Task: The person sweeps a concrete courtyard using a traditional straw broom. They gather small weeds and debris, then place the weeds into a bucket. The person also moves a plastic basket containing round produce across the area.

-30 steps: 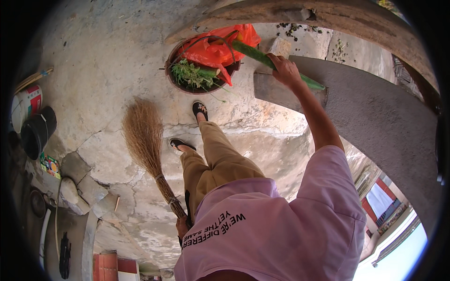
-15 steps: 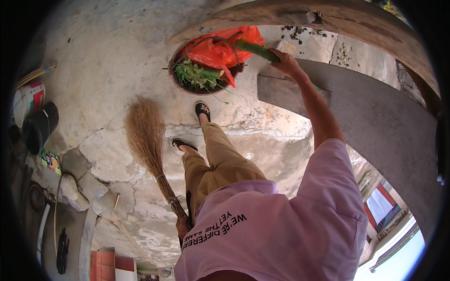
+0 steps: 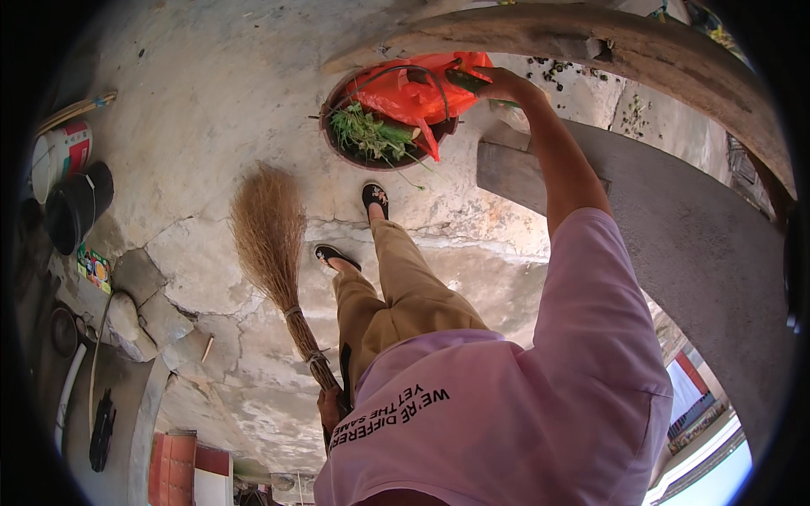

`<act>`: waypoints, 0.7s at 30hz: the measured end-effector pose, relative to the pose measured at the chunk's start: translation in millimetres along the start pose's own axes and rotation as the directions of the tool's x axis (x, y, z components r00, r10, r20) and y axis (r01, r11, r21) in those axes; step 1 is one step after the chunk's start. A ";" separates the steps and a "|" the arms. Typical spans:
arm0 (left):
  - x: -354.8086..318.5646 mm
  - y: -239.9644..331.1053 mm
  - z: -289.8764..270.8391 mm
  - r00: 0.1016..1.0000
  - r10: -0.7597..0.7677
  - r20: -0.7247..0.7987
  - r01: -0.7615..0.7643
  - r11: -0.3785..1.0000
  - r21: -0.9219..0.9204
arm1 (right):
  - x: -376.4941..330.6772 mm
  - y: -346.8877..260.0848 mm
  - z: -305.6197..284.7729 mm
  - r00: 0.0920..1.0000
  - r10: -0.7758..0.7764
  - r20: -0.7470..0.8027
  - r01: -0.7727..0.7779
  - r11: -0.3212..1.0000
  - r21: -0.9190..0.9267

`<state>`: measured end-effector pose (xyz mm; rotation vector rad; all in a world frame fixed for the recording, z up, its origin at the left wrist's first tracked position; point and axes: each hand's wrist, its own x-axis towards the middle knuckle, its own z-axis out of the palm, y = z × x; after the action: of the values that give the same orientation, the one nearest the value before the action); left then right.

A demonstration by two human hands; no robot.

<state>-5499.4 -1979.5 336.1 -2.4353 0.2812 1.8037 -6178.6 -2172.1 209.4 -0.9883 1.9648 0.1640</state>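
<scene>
A straw broom (image 3: 272,232) hangs at my left side, bristles toward the far end. My left hand (image 3: 330,408) is wrapped round its bound handle, close to my hip. With my arm stretched out, my right hand (image 3: 504,85) grips a long green cucumber (image 3: 467,81); its far end goes in at the red plastic bag. That red bag (image 3: 390,93) lies in a brown bucket (image 3: 336,157) with a hoop handle. Beside the bag in the bucket are leafy greens (image 3: 364,131) and another thick green vegetable (image 3: 396,133).
A curved wooden beam (image 3: 523,32) runs past the bucket's far side, and a grey concrete ledge (image 3: 675,202) is at the right. Along the left stand a black bucket (image 3: 80,207) and a white bucket (image 3: 61,156). The concrete floor (image 3: 194,261) is cracked.
My right hand has moved a little away and left, bringing the cucumber in against the red bag, so less of it shows. The left hand keeps its hold on the broom.
</scene>
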 end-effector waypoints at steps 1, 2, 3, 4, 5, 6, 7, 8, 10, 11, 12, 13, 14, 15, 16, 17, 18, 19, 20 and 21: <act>-2.4 1.2 3.0 1.000 0.005 0.006 -0.006 1.000 0.022 | 0.1 8.0 2.0 1.000 0.007 0.006 -0.007 1.000 0.011; 2.2 -6.6 0.3 1.000 0.004 0.002 -0.004 0.999 0.032 | -1.9 12.8 2.4 1.000 0.015 0.011 -0.015 1.000 0.018; 10.4 -13.6 -5.4 1.000 0.003 0.001 -0.003 0.999 0.052 | -6.1 19.3 3.4 0.997 -0.059 -0.041 0.056 0.995 -0.080; 18.2 -21.1 -10.4 1.000 0.001 0.000 -0.001 0.997 0.071 | -9.5 25.4 3.0 0.998 -0.044 -0.052 0.043 0.999 -0.019; 16.8 -20.4 -9.5 1.000 0.005 0.005 -0.006 0.998 0.059 | -9.8 24.7 4.6 0.998 -0.040 -0.056 0.043 0.998 0.044; 14.8 -18.6 -7.8 1.000 0.009 0.009 -0.009 0.999 0.046 | -9.6 23.1 6.2 0.998 -0.038 -0.059 0.044 0.993 0.105; 13.8 -18.0 -5.7 1.000 0.012 0.012 -0.012 0.999 0.031 | -10.7 21.3 9.5 0.990 -0.066 -0.124 0.085 0.983 0.160; 15.0 -18.2 -4.1 0.999 -0.001 0.034 0.001 1.000 0.020 | -12.4 19.6 12.1 0.990 -0.010 -0.137 0.037 0.979 0.199; 18.3 -19.1 -9.2 0.999 -0.009 0.044 0.009 1.000 -0.003 | -7.3 9.8 19.2 0.985 0.088 -0.149 -0.042 0.956 0.290; 20.8 -23.3 -12.8 0.999 -0.007 0.041 0.008 1.000 -0.018 | -1.0 8.0 26.8 0.982 0.076 -0.172 -0.025 0.959 0.281; 22.8 -24.7 -14.9 0.999 -0.002 0.040 0.003 1.000 -0.026 | 5.8 11.4 36.9 0.977 0.028 -0.211 0.018 0.977 0.213; 23.2 -26.3 -16.7 0.999 0.005 0.036 -0.003 0.999 -0.047 | 13.7 13.0 48.9 0.969 -0.020 -0.247 0.057 0.988 0.145; 22.1 -23.6 -16.1 0.999 0.004 0.035 -0.002 0.999 -0.052 | 19.6 5.1 56.0 0.957 -0.075 -0.279 0.098 0.993 0.067; 20.8 -20.8 -13.8 0.999 0.002 0.038 0.000 0.998 -0.057 | 22.5 -0.6 62.6 0.953 -0.068 -0.294 0.076 0.997 0.017; 22.2 -20.0 -10.7 0.999 0.001 0.042 0.000 0.999 -0.040 | 25.8 -3.9 63.4 0.932 -0.069 -0.356 0.041 0.996 -0.086; 20.0 -25.0 -10.5 0.999 -0.008 0.034 0.009 0.999 -0.031 | 21.9 -24.4 61.7 0.910 -0.086 -0.405 0.010 0.983 -0.185; 16.0 -20.1 -3.7 0.999 -0.012 0.038 0.013 1.000 -0.017 | 15.7 -40.6 57.3 0.882 -0.102 -0.461 -0.037 0.959 -0.282; 7.1 -15.4 1.0 0.999 -0.043 0.024 0.043 0.999 -0.030 | 12.6 -53.2 56.5 0.857 -0.172 -0.486 0.050 0.966 -0.253; 8.9 -18.3 1.5 1.000 -0.020 0.021 0.020 1.000 0.001 | 17.0 -52.9 59.0 0.825 -0.253 -0.506 0.149 0.960 -0.236; 12.6 -22.2 1.2 1.000 0.006 0.013 -0.006 1.000 0.027 | 25.9 -51.1 65.6 0.781 -0.336 -0.526 0.255 0.941 -0.223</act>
<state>-5492.4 -1958.7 323.0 -2.4067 0.3100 1.8053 -6106.5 -2190.7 164.2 -1.5635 2.3005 -0.1967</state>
